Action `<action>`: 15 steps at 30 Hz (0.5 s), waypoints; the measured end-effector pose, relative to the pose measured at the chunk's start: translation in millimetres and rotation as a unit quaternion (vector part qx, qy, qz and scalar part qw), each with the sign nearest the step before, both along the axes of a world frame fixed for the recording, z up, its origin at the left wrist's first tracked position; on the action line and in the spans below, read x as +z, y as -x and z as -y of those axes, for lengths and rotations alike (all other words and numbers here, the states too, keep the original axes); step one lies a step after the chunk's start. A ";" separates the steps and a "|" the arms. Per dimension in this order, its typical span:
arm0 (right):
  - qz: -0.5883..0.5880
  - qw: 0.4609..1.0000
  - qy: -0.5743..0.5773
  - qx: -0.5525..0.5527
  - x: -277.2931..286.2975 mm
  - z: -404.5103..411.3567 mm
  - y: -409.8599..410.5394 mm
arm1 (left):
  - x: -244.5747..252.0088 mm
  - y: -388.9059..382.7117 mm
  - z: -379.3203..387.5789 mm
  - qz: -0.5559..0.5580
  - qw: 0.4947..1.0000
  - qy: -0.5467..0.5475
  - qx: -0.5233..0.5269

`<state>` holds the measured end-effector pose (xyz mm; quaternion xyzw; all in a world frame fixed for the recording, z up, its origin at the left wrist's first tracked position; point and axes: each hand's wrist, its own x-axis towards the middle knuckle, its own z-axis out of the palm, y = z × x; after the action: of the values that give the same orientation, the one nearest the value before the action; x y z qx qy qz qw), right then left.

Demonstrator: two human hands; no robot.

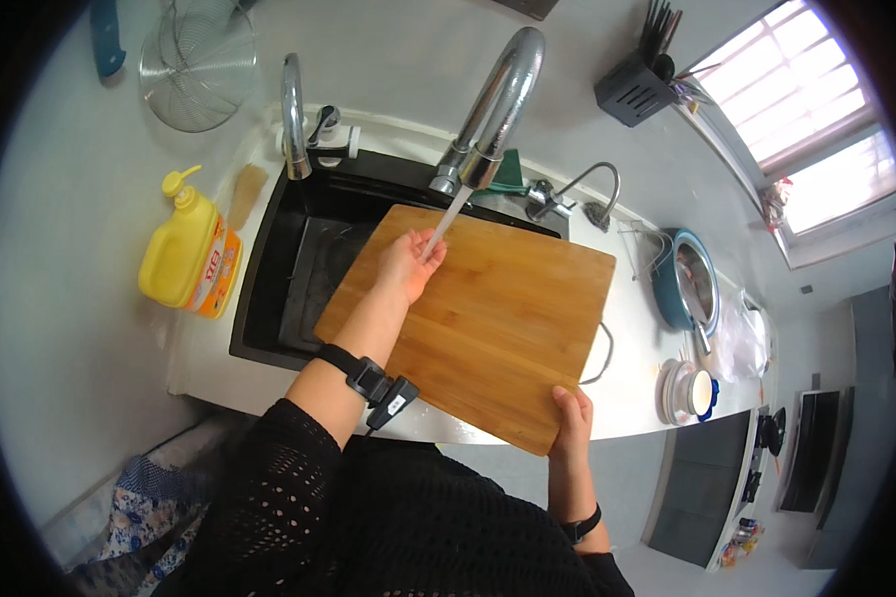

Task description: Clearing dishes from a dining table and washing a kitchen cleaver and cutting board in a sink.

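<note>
A wooden cutting board (493, 298) lies tilted across the right part of a black sink (269, 298) and over the white counter. My right hand (572, 418) grips its near right corner, thumb on top and the other fingers mostly hidden beneath. Over the board's far left part, my left hand (411, 261) is turned palm up with fingers loosely curled and apart, holding nothing. A stream of water (446, 222) from the large chrome faucet (504, 104) runs onto that palm and fingers.
Left of the sink stands a yellow pump bottle (179, 254) of detergent. A second faucet (293, 112) rises at the back left. On the right-hand counter (631, 358) are a blue pot (668, 280), stacked dishes (676, 392) and a plastic bag (735, 339). A wire strainer (198, 71) hangs on the wall.
</note>
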<state>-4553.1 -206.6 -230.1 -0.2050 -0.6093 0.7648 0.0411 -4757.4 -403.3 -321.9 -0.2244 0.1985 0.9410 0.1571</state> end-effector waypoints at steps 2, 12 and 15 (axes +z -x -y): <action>0.011 0.999 0.031 0.004 -8.1 2.6 4.3 | 1.5 -2.4 -8.8 0.010 1.000 -0.021 0.012; 0.008 0.998 0.054 0.038 -27.3 22.3 38.4 | 38.5 -86.5 -43.4 -0.264 0.927 0.262 -0.053; -0.008 0.997 0.057 0.042 -23.5 28.3 47.2 | 49.4 -116.2 -30.4 -0.540 0.503 0.668 -0.100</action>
<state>-4600.3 -234.8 -253.6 -0.1753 -0.5729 0.8007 0.0021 -4641.2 -373.0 -272.5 0.3105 0.8353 0.4460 -0.0840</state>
